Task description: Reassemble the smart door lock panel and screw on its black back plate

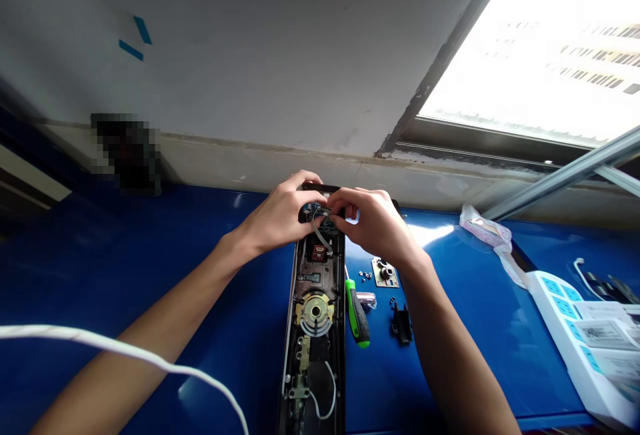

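Note:
A long black door lock housing (320, 348) lies open on the blue table, its inner parts facing up. At its far end, my left hand (287, 212) grips a small dark circuit board (311, 208) between thumb and fingers. My right hand (370, 218) pinches at the end of a grey cable (323, 238) on the same board; its fingertips partly hide the plug. The cable's other end runs to a white connector beside a red part (319, 252). Lower in the housing are a round brass-coloured disc (316, 312) and a loose white wire (333, 395).
Right of the housing lie a green and black screwdriver (358, 318), small screws (365, 276), a metal plate with a cylinder (385, 272) and a black bracket (401, 324). A white power strip (555, 322) is at far right. A white cable (125, 348) crosses my left forearm.

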A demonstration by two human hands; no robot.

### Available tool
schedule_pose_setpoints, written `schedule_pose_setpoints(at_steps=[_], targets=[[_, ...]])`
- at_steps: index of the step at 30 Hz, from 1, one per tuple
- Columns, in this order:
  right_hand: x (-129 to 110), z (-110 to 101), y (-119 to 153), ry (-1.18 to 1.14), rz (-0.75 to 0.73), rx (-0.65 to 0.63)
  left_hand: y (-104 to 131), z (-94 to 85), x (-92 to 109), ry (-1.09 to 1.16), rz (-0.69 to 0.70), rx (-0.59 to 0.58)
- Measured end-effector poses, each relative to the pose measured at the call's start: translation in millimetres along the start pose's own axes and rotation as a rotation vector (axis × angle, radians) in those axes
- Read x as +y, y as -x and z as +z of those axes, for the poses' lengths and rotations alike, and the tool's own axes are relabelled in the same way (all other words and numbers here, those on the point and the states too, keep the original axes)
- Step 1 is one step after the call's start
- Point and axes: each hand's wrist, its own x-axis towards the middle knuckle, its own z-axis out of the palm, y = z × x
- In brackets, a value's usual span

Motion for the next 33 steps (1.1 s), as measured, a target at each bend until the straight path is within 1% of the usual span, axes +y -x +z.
schedule_pose_setpoints(at_steps=[4, 8, 15, 25, 29, 31, 33], targets=[[-1, 2, 1, -0.009, 0.012, 0.021, -1, 0.9, -1, -0.019, 0.042, 0.025], [-1, 3, 1, -0.035, 0.020, 0.026, -2, 1.8, -3, -0.044, 0.024, 0.051], [1, 2, 1, -0.053, 0.024, 0.019, -4, -0.9, -5, -0.041, 0.039, -0.007], [1, 2, 1, -0.046, 0.013, 0.013, -3, 0.5, -2, -0.043, 0.037, 0.006], [-1, -4, 3, -0.040, 0.013, 0.012, -2, -1.0, -2, -0.040, 0.014, -0.017], [-5, -10, 5, -0.044, 0.009, 0.016, -2, -3.5, 0, -0.038, -0.007, -0.041], [-12, -16, 8, -0.086, 0.009, -0.008, -1, -6.1, 2, -0.037, -0.022, -0.060]])
